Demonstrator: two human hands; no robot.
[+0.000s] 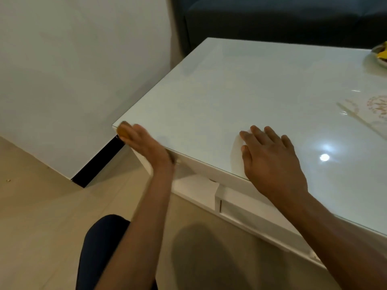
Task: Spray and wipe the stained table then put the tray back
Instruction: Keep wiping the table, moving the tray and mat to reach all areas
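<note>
the right hand (270,155) lies flat and open on a white cloth or tissue (237,152), pressing it to the glossy desk (219,91) near the front edge. the left hand (144,143) is blurred at the near left corner, fingers closed around something small and orange-brown (124,130) — a sponge perhaps, i cannot tell.

the cloth looks thin, soft and light; it should bunch or slip on the slick glass top, so a flat palm with spread fingers is likely the best hold. the glass itself is hard and smooth, and looks slippery where wet.

the tray is probably the dish (380,57) just showing at the far right edge, with something yellow in it — well apart from both hands. only its rim shows, so its weight is a guess; taking it by opposite rims and keeping it level seems wise.

counted: two hands, one cloth, one orange thing, one dish, one desk. no spray bottle is in view.
</note>
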